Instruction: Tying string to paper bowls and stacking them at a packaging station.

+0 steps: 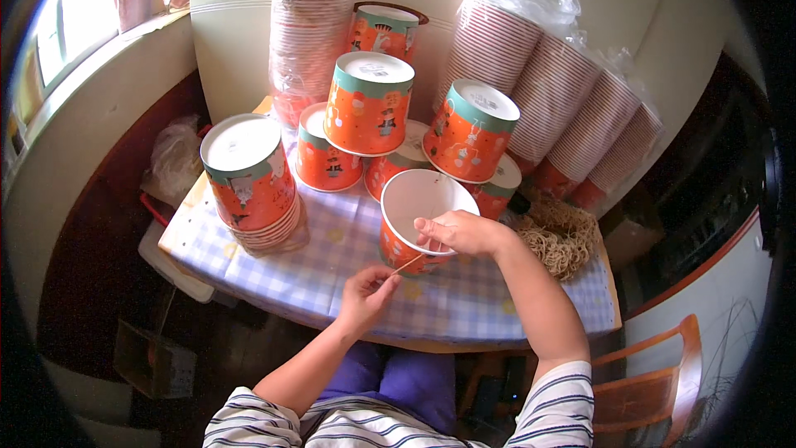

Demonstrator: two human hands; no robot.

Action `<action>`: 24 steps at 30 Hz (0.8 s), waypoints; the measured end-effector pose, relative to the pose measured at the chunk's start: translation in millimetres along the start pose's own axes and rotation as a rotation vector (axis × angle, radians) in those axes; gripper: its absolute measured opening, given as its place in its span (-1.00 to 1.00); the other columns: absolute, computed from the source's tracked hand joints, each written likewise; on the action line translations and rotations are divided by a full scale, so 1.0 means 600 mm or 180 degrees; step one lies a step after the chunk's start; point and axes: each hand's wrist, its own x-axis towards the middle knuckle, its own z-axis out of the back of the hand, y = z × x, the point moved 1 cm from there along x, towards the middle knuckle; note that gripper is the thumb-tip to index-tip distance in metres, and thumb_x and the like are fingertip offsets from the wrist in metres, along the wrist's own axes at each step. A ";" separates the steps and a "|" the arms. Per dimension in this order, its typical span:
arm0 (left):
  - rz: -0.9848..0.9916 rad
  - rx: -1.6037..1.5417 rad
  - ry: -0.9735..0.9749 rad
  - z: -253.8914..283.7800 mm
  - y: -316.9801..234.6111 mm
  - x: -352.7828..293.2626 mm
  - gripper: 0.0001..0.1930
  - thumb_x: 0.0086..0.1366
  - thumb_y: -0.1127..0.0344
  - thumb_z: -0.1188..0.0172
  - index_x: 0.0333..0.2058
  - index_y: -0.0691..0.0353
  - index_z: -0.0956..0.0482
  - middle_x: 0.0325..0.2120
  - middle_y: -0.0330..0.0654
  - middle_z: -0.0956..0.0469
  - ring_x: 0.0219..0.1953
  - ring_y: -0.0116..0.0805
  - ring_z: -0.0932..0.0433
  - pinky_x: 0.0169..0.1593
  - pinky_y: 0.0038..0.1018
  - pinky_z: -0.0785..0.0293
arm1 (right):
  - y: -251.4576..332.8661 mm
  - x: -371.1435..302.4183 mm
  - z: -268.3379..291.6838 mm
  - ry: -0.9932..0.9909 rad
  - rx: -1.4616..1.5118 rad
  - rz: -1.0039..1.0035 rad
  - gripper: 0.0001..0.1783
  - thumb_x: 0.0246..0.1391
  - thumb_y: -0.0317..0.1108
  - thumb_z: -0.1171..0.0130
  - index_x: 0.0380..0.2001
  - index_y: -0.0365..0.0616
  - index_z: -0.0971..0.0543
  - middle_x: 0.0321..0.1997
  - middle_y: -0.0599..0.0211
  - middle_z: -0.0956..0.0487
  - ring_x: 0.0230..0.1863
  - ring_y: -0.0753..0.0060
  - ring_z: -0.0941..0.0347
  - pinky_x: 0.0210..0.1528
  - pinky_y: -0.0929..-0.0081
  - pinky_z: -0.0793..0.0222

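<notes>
An upright paper bucket, white inside and orange outside, stands near the table's front edge with its mouth tilted toward me. My left hand is in front of it, thumb and fingers pinching a thin tan cord that runs to the bucket's outer wall. My right hand comes over the rim from the right. Its fingers are bent together inside the near wall, and what they pinch is too small to make out. To the right lies a heap of similar tan cords.
Several upside-down orange buckets, one on top of others, stand behind. A short nested stack is at the left. Tall wrapped stacks of buckets line the wall. A checked cloth covers the table; a wooden chair is at right.
</notes>
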 end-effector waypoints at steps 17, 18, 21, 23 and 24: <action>0.1329 -0.1847 0.0203 0.039 -0.046 0.031 -0.73 0.25 0.28 -0.12 -0.16 0.35 -0.50 -0.44 -0.24 -0.55 -0.40 -0.55 -0.47 -0.33 -0.62 -0.36 | -0.005 0.007 -0.004 0.0017 0.0958 0.0318 -0.27 0.09 0.25 0.11 -0.33 -0.34 -0.58 -0.36 0.18 -0.59 -0.30 0.40 -0.49 -0.15 0.49 -0.38; 0.1420 -0.1938 0.0153 0.042 -0.043 0.030 -0.73 0.25 0.29 -0.12 -0.16 0.35 -0.50 -0.44 -0.23 -0.55 -0.40 -0.54 -0.47 -0.33 -0.62 -0.36 | -0.003 0.005 -0.004 -0.0080 0.1084 0.0447 -0.33 0.11 0.19 0.07 -0.34 -0.34 -0.59 -0.37 0.19 -0.59 -0.31 0.42 -0.50 -0.16 0.51 -0.38; 0.1490 -0.1889 0.0090 0.044 -0.041 0.029 -0.74 0.25 0.30 -0.11 -0.16 0.35 -0.50 -0.44 -0.23 -0.55 -0.41 -0.55 -0.47 -0.33 -0.62 -0.36 | -0.010 0.006 -0.007 -0.0343 0.1031 0.0624 -0.36 0.11 0.15 0.04 -0.32 -0.34 -0.58 -0.40 0.23 -0.59 -0.34 0.46 -0.50 -0.17 0.51 -0.39; 0.1455 -0.1890 0.0079 0.045 -0.039 0.028 -0.74 0.25 0.30 -0.12 -0.17 0.35 -0.51 -0.44 -0.23 -0.55 -0.42 -0.55 -0.46 -0.33 -0.63 -0.36 | -0.001 0.001 -0.007 -0.0368 0.0844 0.0483 -0.36 0.12 0.15 0.06 -0.29 -0.33 -0.58 -0.37 0.22 -0.59 -0.30 0.45 -0.50 -0.14 0.51 -0.38; 0.1418 -0.1896 0.0072 0.045 -0.038 0.028 -0.74 0.25 0.30 -0.12 -0.17 0.35 -0.51 -0.44 -0.23 -0.55 -0.43 -0.56 -0.44 -0.33 -0.63 -0.35 | 0.002 -0.001 -0.007 -0.0397 0.0651 0.0338 -0.36 0.13 0.16 0.08 -0.25 -0.31 -0.57 -0.33 0.22 -0.59 -0.26 0.44 -0.49 -0.12 0.50 -0.37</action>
